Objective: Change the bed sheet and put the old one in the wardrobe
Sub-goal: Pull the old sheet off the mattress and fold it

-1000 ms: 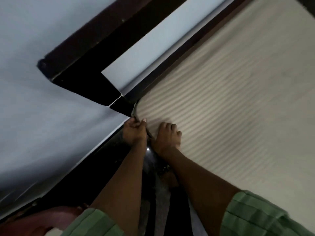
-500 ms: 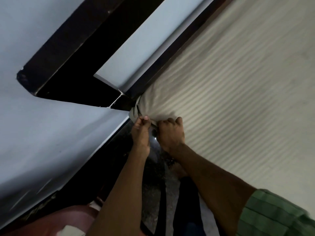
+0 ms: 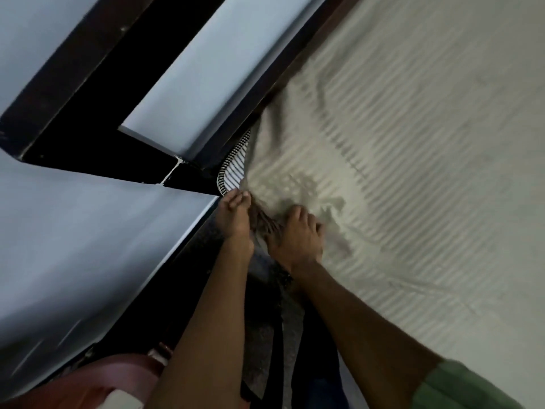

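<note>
No readable text, label, brand, number or sign anywhere, whether on sheet (image 3: 413, 160), mattress corner (image 3: 234, 169) or wall (image 3: 73, 231).

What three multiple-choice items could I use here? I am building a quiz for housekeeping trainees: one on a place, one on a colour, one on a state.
1. Where is the exposed mattress corner?
A. Beside the dark bed frame, just above the left hand
B. At the picture's right edge
C. Under the right forearm

2. What colour is the sleeve on the right arm?
A. Red
B. Green
C. White

3. What state is the bed sheet in at the corner?
A. Flat and tucked in
B. Folded in a neat square
C. Bunched up and pulled off the corner

Answers:
1 A: the striped mattress shows between frame and sheet, above the left hand.
2 B: the cuff at bottom right is green.
3 C: both hands, the right hand included, grip the rumpled sheet, and the mattress is bared.
</note>
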Demonstrator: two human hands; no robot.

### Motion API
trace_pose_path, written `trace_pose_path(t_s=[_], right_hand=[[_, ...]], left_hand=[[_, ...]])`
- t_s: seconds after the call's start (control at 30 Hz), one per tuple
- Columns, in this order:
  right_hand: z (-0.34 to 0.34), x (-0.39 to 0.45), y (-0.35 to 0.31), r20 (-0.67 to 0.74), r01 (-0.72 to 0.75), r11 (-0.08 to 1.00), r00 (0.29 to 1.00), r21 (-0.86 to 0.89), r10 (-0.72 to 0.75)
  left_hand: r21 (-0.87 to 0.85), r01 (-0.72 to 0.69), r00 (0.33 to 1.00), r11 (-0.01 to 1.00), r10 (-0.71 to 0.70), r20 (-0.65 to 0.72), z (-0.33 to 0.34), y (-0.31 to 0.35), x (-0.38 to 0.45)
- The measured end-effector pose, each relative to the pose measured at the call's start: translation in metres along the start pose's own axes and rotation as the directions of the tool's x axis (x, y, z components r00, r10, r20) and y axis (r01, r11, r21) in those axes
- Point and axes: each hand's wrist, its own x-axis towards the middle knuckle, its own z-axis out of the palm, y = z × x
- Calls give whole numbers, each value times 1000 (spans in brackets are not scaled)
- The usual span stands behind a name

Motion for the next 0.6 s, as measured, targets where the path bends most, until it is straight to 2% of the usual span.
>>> trace_pose_path(t_s=[0.03, 0.07, 0.1, 0.13, 0.2, 0.3, 0.33, 0.37, 0.4, 0.43, 0.47, 0.5, 0.53, 0.6], right_hand=[[3, 4, 3, 67, 21, 998, 998, -62, -17], [5, 9, 4, 99, 82, 990, 993, -113, -71], [6, 13, 3, 119, 165, 974, 982, -156, -147], [7, 17, 1, 140, 253, 951, 963, -181, -230], [4, 17, -1, 174, 353, 922, 929, -157, -326], [-4, 7, 3, 145, 256, 967, 956, 4, -254], [-8, 3, 4, 94, 211, 975, 972, 62, -217], [-13, 0, 3, 13, 184, 975, 982, 121, -187], [-19, -2, 1, -106, 177, 967, 981, 181, -160], [-23, -3, -2, -217, 176, 959, 968, 223, -127], [-27, -3, -3, -292, 169, 952, 952, 256, -90], [-30, -2, 0, -317, 147, 950, 947, 276, -54], [-31, 1, 6, -276, 114, 948, 961, 298, -29], [-27, 7, 22, -74, 69, 956, 996, 285, -49]], left_hand=[[311, -160, 981, 937, 186, -57, -6, -6, 0], [606, -260, 944, 752, 331, -5, -9, -11, -1], [780, -303, 913, 548, 400, 74, -12, -15, -2], [846, -319, 904, 426, 405, 137, -13, -16, -6], [846, -348, 897, 404, 407, 174, -11, -17, -11], [905, -255, 935, 340, 325, 141, -3, -10, -10], [879, -244, 950, 409, 282, 133, 2, -6, -8], [796, -231, 965, 560, 234, 116, 8, 1, -7], [649, -215, 975, 730, 193, 106, 16, 7, -8], [490, -197, 980, 849, 170, 99, 24, 12, -9], [358, -179, 984, 916, 164, 73, 34, 16, -9], [272, -155, 988, 950, 150, 42, 42, 17, -8], [222, -136, 990, 965, 137, 11, 49, 15, -10], [310, -142, 984, 940, 168, -60, 49, 11, -11]])
